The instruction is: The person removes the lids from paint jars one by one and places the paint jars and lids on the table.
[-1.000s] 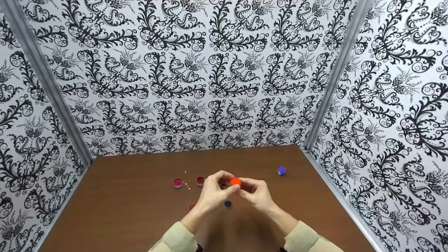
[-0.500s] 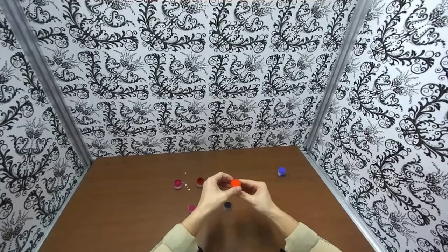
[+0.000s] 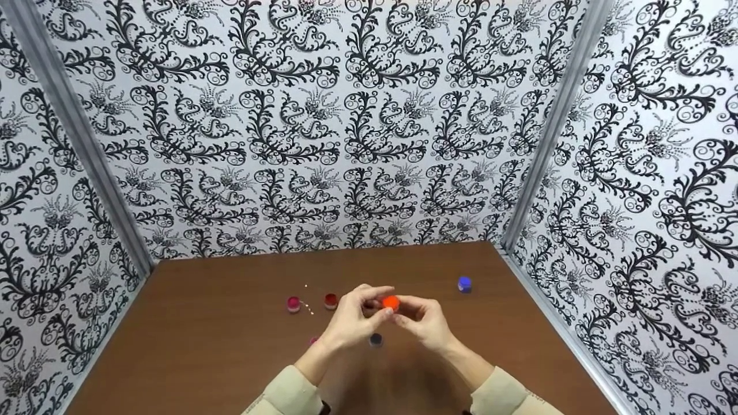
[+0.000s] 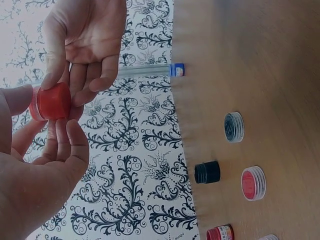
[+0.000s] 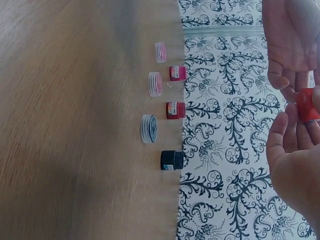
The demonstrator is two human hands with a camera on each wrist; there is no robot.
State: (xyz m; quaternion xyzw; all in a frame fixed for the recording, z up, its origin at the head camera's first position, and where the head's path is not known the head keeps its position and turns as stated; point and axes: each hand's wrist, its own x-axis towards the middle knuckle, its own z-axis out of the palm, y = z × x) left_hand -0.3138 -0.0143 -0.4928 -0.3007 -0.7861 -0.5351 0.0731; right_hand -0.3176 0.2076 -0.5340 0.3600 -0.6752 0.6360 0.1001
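Observation:
A small red-orange paint jar (image 3: 390,302) is held up above the table between both hands. My left hand (image 3: 354,317) pinches it from the left, thumb on its ribbed, clear-edged end in the left wrist view. From the other side my right hand (image 3: 426,325) grips the smooth red part with thumb and fingers. Below the hands lies a dark round lid (image 3: 376,340), inner side up. A black jar (image 4: 207,172) shows in the wrist views but is hidden behind the hands in the head view. A pink lid (image 4: 253,183) lies near it.
On the brown table (image 3: 202,328) stand a red jar (image 3: 330,301) and a pink jar (image 3: 293,304), with small pale specks (image 3: 307,308) close by. A blue jar (image 3: 464,284) stands at the far right. Patterned walls (image 3: 300,127) enclose the table's back and sides.
My left forefinger has stretched out over the top of the red-orange jar. Both hands stay in nearly the same place, and the left wrist covers more of a pink lid.

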